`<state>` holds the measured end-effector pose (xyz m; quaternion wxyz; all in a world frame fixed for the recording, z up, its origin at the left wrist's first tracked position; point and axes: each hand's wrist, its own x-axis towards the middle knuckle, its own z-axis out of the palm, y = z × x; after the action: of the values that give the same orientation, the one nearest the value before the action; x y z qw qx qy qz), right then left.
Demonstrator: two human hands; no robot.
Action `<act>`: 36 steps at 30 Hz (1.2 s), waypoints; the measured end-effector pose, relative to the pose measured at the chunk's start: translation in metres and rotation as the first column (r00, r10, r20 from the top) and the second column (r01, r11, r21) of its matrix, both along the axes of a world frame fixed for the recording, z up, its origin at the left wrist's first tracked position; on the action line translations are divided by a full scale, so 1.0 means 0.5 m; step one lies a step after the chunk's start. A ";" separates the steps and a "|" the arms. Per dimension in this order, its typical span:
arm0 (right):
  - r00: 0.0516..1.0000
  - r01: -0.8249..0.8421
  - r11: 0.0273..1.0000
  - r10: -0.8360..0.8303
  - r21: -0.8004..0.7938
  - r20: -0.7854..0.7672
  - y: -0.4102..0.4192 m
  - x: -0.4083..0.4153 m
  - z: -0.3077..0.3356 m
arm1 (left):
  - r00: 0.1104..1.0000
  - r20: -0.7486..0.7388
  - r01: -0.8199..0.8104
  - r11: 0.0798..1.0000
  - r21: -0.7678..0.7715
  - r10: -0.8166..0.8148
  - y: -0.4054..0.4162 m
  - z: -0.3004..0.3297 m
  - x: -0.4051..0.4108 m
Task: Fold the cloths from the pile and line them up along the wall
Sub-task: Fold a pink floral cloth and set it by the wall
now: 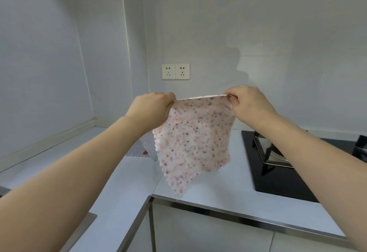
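While it hangs in the air above the pale grey countertop (123,182), the white fleecy cloth speckled with pink and dark dots (193,138) is stretched by its top edge between both hands, its lower corner dangling just over the counter's front edge. The left hand (152,108) pinches the upper left corner and the right hand (247,102) pinches the upper right one, fingers curled round the hem. Behind the cloth, partly hidden, lies more dotted fabric (142,148) on the counter (probably the pile, though I cannot tell how many pieces). To the right sits a black glass gas hob (278,176); on the white wall (258,33) a pair of sockets (175,71). The risk I judge: the limp cloth could sag unevenly when lowered, giving a crooked fold, or swing onto the hob.
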<state>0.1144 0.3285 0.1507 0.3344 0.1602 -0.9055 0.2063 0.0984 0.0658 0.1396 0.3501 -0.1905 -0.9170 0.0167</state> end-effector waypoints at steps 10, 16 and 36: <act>0.983 0.087 0.995 -0.093 0.044 0.155 0.037 -0.163 -0.159 | 0.939 0.344 -0.088 0.976 0.200 0.014 0.028 -0.128 -0.145; 0.954 0.089 0.996 -0.086 0.003 0.286 0.031 -0.247 -0.266 | 0.918 0.393 -0.150 0.961 0.233 0.048 0.020 -0.238 -0.218; 0.906 -0.105 0.993 0.076 0.048 0.416 0.045 -0.041 -0.478 | 0.860 0.426 0.202 0.954 0.220 -0.280 -0.018 -0.434 -0.001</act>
<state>0.0940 0.3508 -0.0882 0.1198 0.1662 -0.9540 0.2191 0.0980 0.0567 -0.0775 0.1413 -0.2723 -0.9400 -0.1494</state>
